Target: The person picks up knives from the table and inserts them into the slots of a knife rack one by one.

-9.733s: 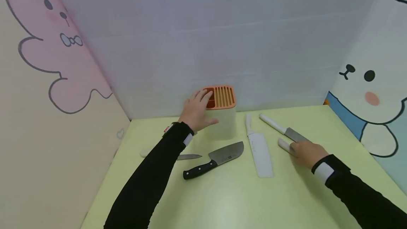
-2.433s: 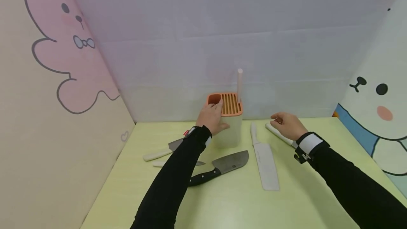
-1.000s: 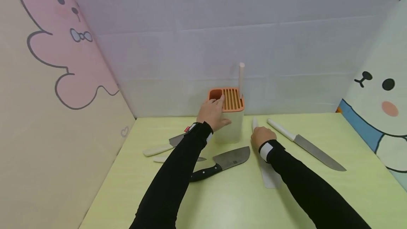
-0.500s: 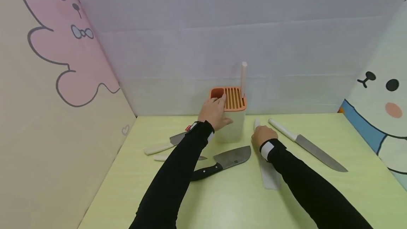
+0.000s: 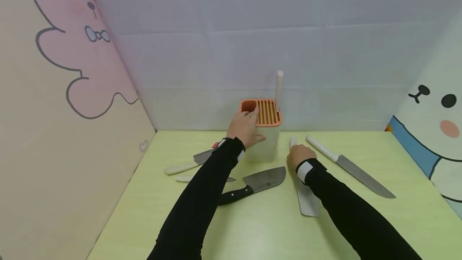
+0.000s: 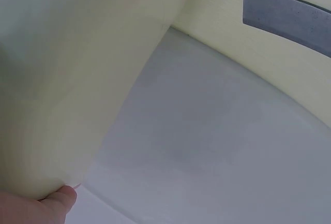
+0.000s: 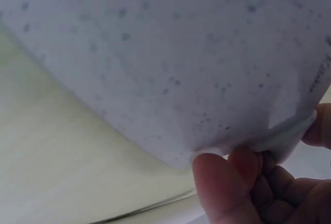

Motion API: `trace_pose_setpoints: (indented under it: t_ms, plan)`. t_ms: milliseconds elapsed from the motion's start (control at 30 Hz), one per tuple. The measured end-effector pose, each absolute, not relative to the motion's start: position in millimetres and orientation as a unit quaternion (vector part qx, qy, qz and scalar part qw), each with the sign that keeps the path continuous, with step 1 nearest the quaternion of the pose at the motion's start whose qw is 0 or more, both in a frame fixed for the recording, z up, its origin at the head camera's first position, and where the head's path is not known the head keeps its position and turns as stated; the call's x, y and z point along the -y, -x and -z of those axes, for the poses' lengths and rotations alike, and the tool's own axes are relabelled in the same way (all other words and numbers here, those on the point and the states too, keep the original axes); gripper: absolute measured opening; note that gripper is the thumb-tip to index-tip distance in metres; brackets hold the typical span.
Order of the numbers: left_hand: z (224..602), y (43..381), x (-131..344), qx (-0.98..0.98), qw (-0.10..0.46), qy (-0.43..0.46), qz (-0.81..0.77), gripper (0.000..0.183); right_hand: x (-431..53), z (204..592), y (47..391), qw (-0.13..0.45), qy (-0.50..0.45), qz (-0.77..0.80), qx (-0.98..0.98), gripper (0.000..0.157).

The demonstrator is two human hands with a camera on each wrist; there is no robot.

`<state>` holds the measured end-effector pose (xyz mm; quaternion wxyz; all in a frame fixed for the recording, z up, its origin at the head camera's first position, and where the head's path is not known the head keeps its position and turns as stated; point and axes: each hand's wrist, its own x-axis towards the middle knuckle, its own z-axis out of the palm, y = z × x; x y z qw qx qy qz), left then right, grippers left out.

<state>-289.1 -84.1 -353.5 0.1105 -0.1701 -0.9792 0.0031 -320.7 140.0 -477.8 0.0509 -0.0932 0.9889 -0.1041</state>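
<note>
A cream knife block (image 5: 267,147) with an orange slotted top stands at the table's back. My left hand (image 5: 243,129) holds its left side, fingers over the rim of the open compartment and thumb on the front. In the left wrist view, a fingertip (image 6: 66,195) rests against the block's pale wall. A white knife handle (image 5: 279,91) stands upright in the rightmost slot. My right hand (image 5: 300,155) grips the handle of a white cleaver (image 5: 306,198) just right of the block. The right wrist view shows the cleaver's speckled blade (image 7: 170,63) close up, fingers curled at its handle end.
On the right lies a long white-handled knife (image 5: 364,175). A black-handled cleaver (image 5: 265,179) lies before the block. Left of it are a small white-handled cleaver (image 5: 182,167) and a small knife (image 5: 184,178), both partly behind the left sleeve. A wall (image 5: 216,59) stands behind.
A white-handled knife the right hand held earlier now stands in the block. The right hand has since moved left onto the white cleaver's handle. The left hand stays on the block.
</note>
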Motion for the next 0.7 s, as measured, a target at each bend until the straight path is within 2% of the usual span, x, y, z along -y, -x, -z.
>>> trace_pose_setpoints:
  t_ms: [167,333,700]
  plan:
    - [354.8,289.4,82.4,0.978,0.116,0.173,0.001,0.099,-149.0,462.0,318.0,0.051,0.091,0.124,-0.987,0.028]
    - [357.4,290.9,82.7,0.976,0.125,0.176,0.007,0.099,-160.4,430.5,312.8,0.044,0.086,0.158,-0.983,0.035]
    - [356.8,291.7,83.3,0.977,0.120,0.174,0.015,0.100,-185.9,350.6,294.2,-0.037,0.132,0.269,-0.953,0.043]
